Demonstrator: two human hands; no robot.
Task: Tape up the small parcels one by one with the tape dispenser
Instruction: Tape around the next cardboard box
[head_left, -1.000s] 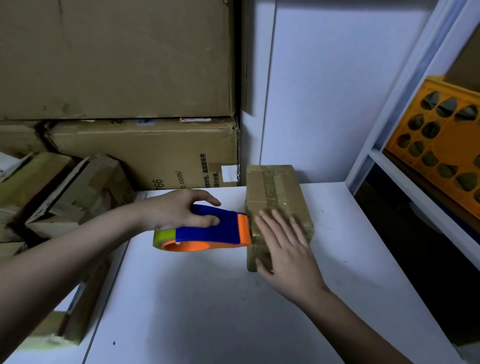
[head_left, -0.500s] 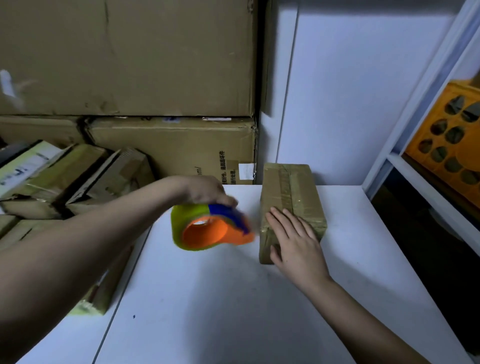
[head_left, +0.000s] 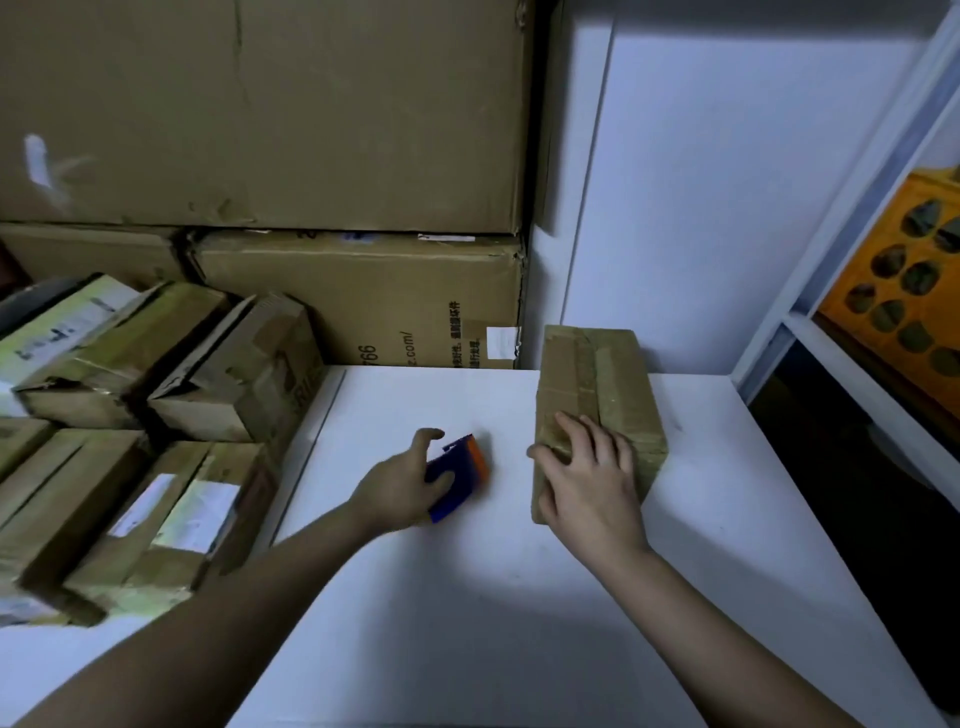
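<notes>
A small brown parcel (head_left: 597, 384) wrapped in clear tape lies on the white table (head_left: 467, 597), its long side running away from me. My right hand (head_left: 587, 478) grips its near left corner, thumb on the side face and fingers on top. The blue and orange tape dispenser (head_left: 462, 470) sits on the table just left of the parcel, apart from it. My left hand (head_left: 400, 483) holds the dispenser from the left, covering most of it, with the index finger lifted.
Several small taped parcels (head_left: 130, 426) are piled to the left of the table. Large cardboard cartons (head_left: 363, 296) are stacked against the back. A white shelf frame (head_left: 831, 291) with an orange perforated crate (head_left: 904, 296) stands at the right.
My left hand has pulled the dispenser off the parcel's side and lowered it onto the table. My right hand has gone from lying flat on the parcel to gripping its near corner.
</notes>
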